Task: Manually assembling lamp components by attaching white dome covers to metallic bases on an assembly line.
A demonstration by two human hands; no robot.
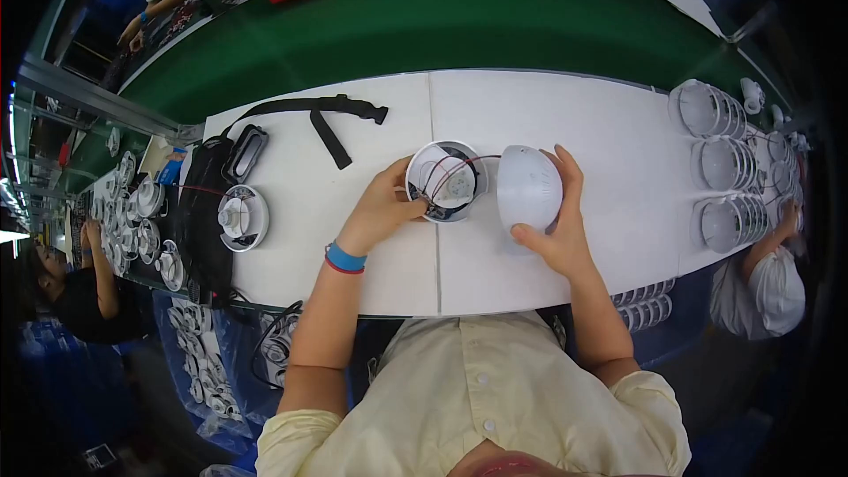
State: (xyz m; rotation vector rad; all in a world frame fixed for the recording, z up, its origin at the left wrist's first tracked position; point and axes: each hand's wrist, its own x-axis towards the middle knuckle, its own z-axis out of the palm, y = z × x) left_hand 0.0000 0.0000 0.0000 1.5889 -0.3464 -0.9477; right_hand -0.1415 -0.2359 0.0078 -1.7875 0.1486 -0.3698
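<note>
My left hand (384, 208) grips the edge of a round white lamp housing (482, 178) above the middle of the white table. Its open side faces up, showing a white plate with small parts and thin dark red wires. My right hand (565, 230) holds a smooth white dome cover (528, 184) by its right and lower edge, thumb below and fingers behind. The dome is tilted beside the housing, apart from it, with a thin wire running across the gap toward it. The wire's end at the dome is hidden.
Another open lamp housing (244, 218) lies at the table's left, near a black bag (203, 212) with a strap (331, 137). Stacked white rings (720, 163) line the right edge. Bins of white parts (203, 358) stand below. Co-workers (75, 283) sit on both sides.
</note>
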